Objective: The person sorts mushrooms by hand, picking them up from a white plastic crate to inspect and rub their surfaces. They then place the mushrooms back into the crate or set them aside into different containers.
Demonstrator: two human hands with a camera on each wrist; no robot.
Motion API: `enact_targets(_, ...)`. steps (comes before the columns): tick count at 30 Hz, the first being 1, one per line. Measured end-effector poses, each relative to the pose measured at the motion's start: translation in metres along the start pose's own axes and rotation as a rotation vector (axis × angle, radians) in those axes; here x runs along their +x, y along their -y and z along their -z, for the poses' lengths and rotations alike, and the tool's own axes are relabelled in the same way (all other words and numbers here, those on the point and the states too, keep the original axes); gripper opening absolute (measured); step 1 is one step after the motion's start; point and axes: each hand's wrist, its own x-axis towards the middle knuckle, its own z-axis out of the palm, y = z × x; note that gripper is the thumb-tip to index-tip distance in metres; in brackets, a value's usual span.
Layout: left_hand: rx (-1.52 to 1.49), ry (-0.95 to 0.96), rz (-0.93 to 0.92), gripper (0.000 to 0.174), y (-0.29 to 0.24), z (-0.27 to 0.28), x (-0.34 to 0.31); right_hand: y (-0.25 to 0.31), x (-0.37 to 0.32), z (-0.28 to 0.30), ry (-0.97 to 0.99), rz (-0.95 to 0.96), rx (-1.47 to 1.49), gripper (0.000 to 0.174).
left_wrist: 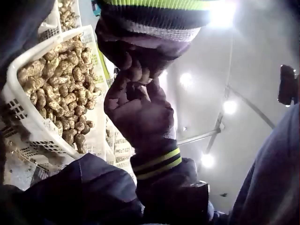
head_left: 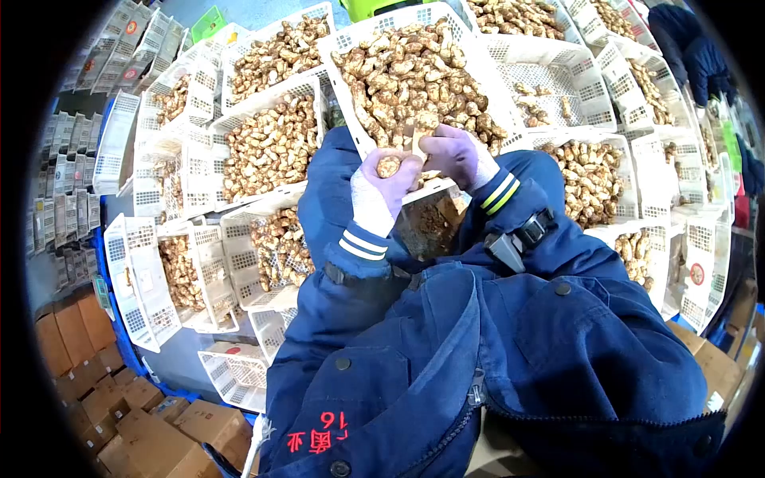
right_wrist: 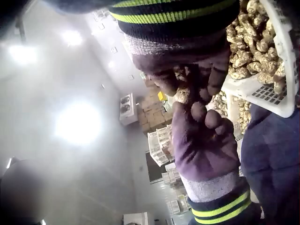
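Observation:
Both hands wear purple-and-white gloves and meet over the near edge of a heaped white basket (head_left: 345,92). My left hand (head_left: 382,190) curls its fingers round a pale, dirt-specked mushroom (head_left: 388,166). My right hand (head_left: 458,155) pinches a narrow tan piece (head_left: 413,140) close to the left thumb; its kind cannot be told. In the right wrist view, a speckled mushroom (right_wrist: 183,95) shows between the two hands' fingertips. Knobbly brown-and-cream mushrooms (head_left: 406,76) fill the basket just beyond. The left wrist view shows the fingers dark and bunched together, hiding most of what they hold.
More white baskets of mushrooms stand on both sides, including one at left (head_left: 271,147) and one at right (head_left: 588,179). A sparsely filled basket (head_left: 594,84) stands at upper right. Below the hands is a dark container (head_left: 430,227) between the knees. Cardboard boxes (head_left: 151,446) lie lower left.

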Motion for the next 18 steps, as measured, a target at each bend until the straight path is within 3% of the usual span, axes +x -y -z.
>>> enact_targets(2, -0.223, 0.022, 0.062, 0.021, -0.007, 0.006, 0.001, 0.002, 0.001, -0.003, -0.069, -0.311, 0.882, 0.015)
enact_targets(3, -0.218, -0.053, -0.037, 0.019, 0.022, 0.009, -0.002, 0.007, -0.018, 0.004, -0.061, -0.284, 0.784, 0.016)
enact_targets(4, -0.234, -0.005, -0.121, 0.021, 0.025, 0.016, 0.003, 0.0, -0.019, 0.008, -0.048, -0.213, 0.697, 0.018)
enact_targets(5, -0.249, 0.04, -0.204, 0.025, 0.027, 0.023, 0.006, -0.013, -0.019, 0.006, -0.019, -0.196, 0.794, 0.017)
enact_targets(6, -0.371, 0.027, 0.01, 0.033, 0.015, 0.026, 0.004, -0.026, -0.019, 0.004, 0.012, -0.183, 0.892, 0.019)
enact_targets(9, -0.627, 0.038, 0.132, 0.038, 0.012, 0.032, 0.0, 0.042, -0.017, 0.011, 0.05, -0.372, 1.271, 0.037)
enact_targets(10, -0.73, 0.042, 0.18, 0.035, 0.01, 0.031, -0.001, 0.035, -0.017, 0.009, 0.059, -0.398, 1.313, 0.043)
enact_targets(13, -0.759, 0.173, 0.186, 0.033, 0.021, 0.042, 0.009, 0.026, -0.013, 0.006, 0.072, -0.408, 1.325, 0.05)
enact_targets(14, -0.752, 0.195, 0.186, 0.033, 0.025, 0.046, 0.009, 0.008, -0.009, 0.006, 0.24, -0.362, 1.467, 0.051)
enact_targets(17, -0.746, 0.163, 0.255, 0.034, 0.025, 0.042, 0.007, -0.016, -0.009, -0.001, 0.056, -0.489, 1.403, 0.054)
enact_targets(18, -0.735, 0.161, 0.266, 0.034, 0.022, 0.041, 0.007, -0.008, -0.006, 0.004, 0.288, -0.375, 1.568, 0.049)
